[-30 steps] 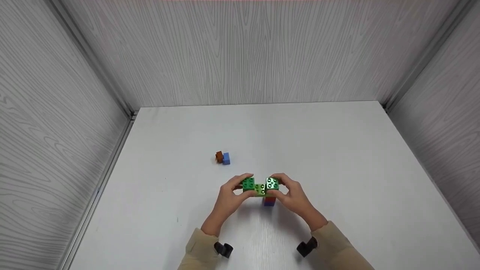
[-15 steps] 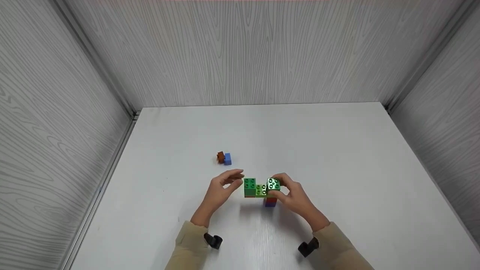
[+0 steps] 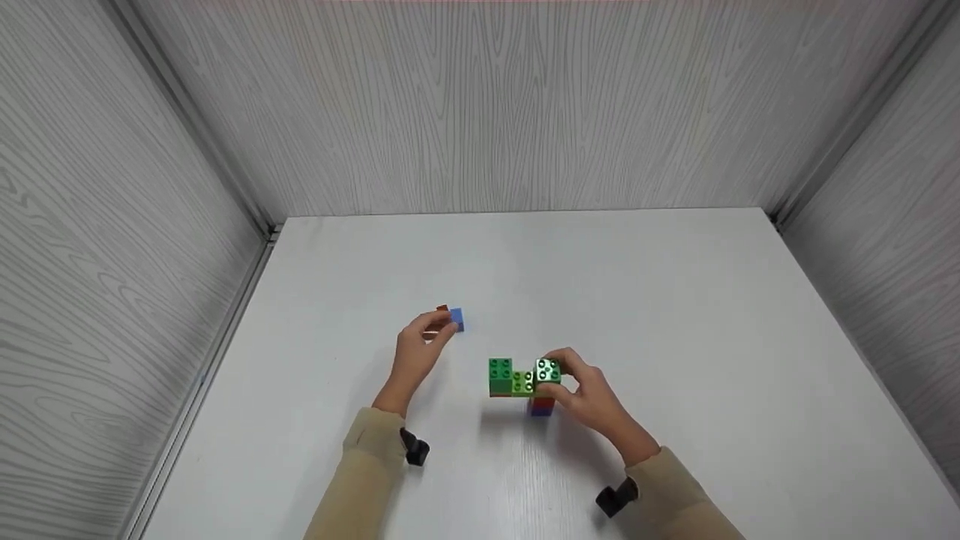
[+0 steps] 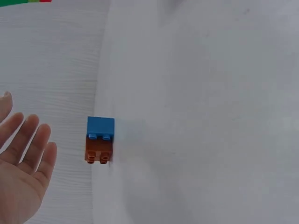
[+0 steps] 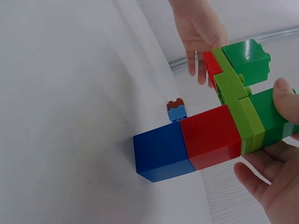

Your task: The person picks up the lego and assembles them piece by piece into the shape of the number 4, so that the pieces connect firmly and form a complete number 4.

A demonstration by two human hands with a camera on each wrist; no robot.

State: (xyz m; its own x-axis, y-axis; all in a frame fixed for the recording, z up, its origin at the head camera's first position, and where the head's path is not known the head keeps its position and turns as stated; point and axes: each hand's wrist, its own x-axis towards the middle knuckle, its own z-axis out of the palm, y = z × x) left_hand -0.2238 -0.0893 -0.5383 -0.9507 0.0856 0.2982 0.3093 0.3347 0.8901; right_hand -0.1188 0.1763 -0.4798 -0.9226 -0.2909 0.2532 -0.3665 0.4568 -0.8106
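Note:
My right hand (image 3: 590, 394) pinches a green brick (image 3: 547, 370) at the top right of a built brick structure, thumb in front and fingers behind. Below that brick, the right wrist view shows lime-green pieces (image 5: 243, 126), a red brick (image 5: 212, 137) and a dark blue brick (image 5: 163, 151) at the bottom. A second green brick (image 3: 500, 376) sits on the structure's overhanging left end, over a small red piece (image 5: 213, 65). My left hand (image 3: 417, 349) hovers by a joined light blue brick (image 4: 100, 127) and brown brick (image 4: 98, 150); its fingers are loosely extended, apart from them in the left wrist view.
The white tabletop (image 3: 675, 300) carries the bricks. Grey wood-grain panels stand behind it (image 3: 517, 105) and at both sides. A black wrist device (image 3: 416, 448) sits at the left cuff, another black device (image 3: 616, 498) at the right.
My left hand has let go of the structure's left green brick and moved left and away from me, to the brown and blue bricks. The right hand keeps its grip in place.

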